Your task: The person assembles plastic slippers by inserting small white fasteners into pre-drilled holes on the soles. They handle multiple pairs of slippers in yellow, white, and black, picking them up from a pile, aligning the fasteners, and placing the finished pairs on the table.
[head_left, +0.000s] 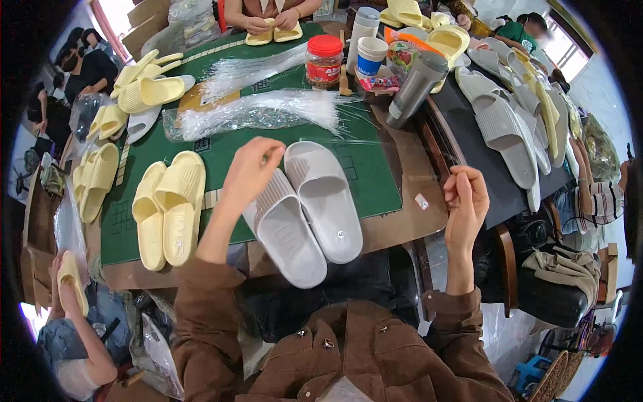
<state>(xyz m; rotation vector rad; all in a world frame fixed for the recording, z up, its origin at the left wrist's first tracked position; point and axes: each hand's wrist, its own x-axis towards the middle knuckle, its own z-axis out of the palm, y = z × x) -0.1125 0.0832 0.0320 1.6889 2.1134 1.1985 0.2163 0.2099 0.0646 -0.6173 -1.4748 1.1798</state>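
Note:
A pair of grey slide sandals (328, 201) lies side by side in front of me, toes pointing away, heels over the table's near edge. My left hand (253, 171) is at the toe of the left sandal, its fingers curled together; what they pinch, if anything, is hidden. Out to the right, past the green mat, my right hand (467, 201) is raised with thumb and fingers closed. A faint thin strand shows near its fingertips, too fine to name. Left of my left hand rests a pair of pale yellow slides (171, 208).
Bundles of clear plastic strands (261, 114) lie across the green mat (368, 167). Behind them stand a red-lidded jar (324, 60), a paper cup (370, 57) and a grey tumbler (418, 87). More grey slides (502, 127) line the right; yellow slides (151, 94) pile left. Co-workers' hands (271, 25) handle yellow slides opposite.

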